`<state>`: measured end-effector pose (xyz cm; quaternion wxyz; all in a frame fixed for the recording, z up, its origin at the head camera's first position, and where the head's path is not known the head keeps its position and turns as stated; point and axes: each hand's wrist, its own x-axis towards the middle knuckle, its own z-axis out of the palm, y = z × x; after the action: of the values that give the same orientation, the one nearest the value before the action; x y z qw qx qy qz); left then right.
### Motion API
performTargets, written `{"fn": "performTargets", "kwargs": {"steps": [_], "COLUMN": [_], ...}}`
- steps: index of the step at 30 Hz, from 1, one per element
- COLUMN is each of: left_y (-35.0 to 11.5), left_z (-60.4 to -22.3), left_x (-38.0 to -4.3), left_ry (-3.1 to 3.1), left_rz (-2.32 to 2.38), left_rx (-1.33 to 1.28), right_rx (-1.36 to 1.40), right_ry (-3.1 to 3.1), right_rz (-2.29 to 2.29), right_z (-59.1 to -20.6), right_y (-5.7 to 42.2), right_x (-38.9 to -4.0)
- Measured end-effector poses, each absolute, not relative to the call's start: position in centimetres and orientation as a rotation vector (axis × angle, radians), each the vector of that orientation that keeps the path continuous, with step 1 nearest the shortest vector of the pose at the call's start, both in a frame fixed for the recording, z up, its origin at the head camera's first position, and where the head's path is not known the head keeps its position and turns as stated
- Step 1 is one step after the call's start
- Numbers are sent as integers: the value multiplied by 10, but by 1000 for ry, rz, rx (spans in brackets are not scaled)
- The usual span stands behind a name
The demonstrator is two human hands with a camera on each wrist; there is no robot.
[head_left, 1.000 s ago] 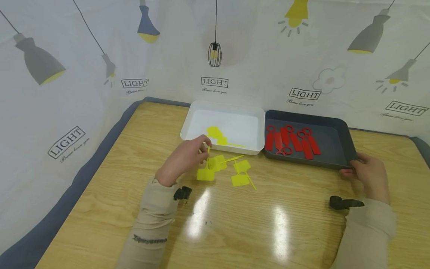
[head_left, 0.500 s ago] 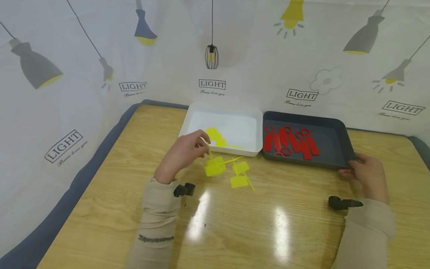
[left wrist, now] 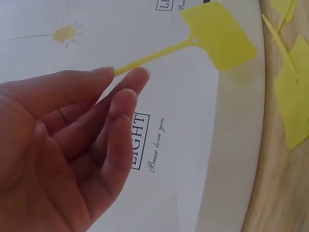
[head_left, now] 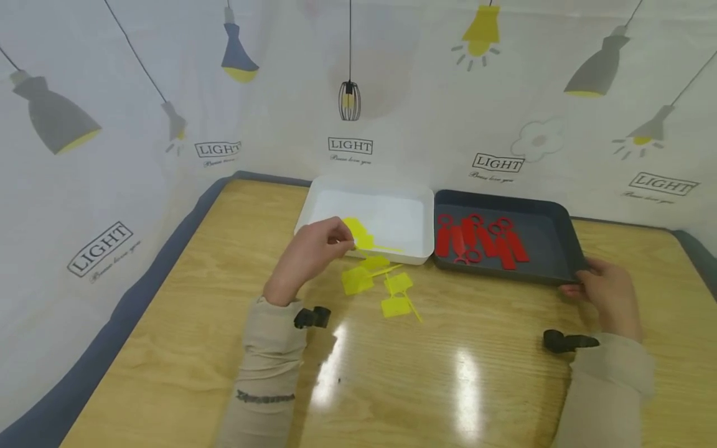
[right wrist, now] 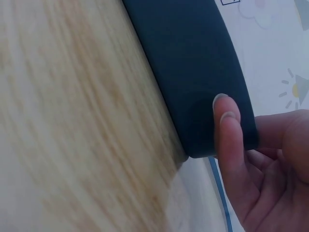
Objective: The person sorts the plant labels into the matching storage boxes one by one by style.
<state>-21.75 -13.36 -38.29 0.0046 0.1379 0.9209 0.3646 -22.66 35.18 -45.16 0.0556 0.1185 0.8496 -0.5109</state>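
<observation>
My left hand (head_left: 313, 252) pinches the thin stem of a yellow plant label (left wrist: 219, 36) between thumb and forefinger, at the near rim of the white tray (head_left: 427, 218). In the left wrist view the label's flat head overlaps the tray's wall. More yellow labels (head_left: 358, 233) lie inside that tray. Several others (head_left: 396, 306) lie on the wooden table just in front. My right hand (head_left: 610, 292) grips the near right corner of the dark grey tray (right wrist: 193, 63), fingers on its outer wall and thumb over the rim. Several red tags with ring ends (head_left: 508, 252) lie in it.
Both trays stand side by side at the back of the wooden table (head_left: 414, 379). Behind them hangs a pale cloth (head_left: 269, 112) printed with lamps. The table's left edge and back edge show dark blue trim.
The left hand has lifted a label from the table pile and brought it up and over to the white tray's near rim. The right hand keeps its hold on the dark grey tray.
</observation>
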Motion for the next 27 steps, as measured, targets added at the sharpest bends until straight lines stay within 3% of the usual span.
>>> {"fn": "performTargets", "kwargs": {"steps": [27], "left_y": [-114], "left_z": [-383], "left_x": [-239], "left_ry": [2846], "left_rz": [1359], "left_rx": [416], "right_rx": [388], "right_ry": [2592], "right_rz": [-1520], "right_z": [-452], "right_y": [351], "right_x": [-226]}}
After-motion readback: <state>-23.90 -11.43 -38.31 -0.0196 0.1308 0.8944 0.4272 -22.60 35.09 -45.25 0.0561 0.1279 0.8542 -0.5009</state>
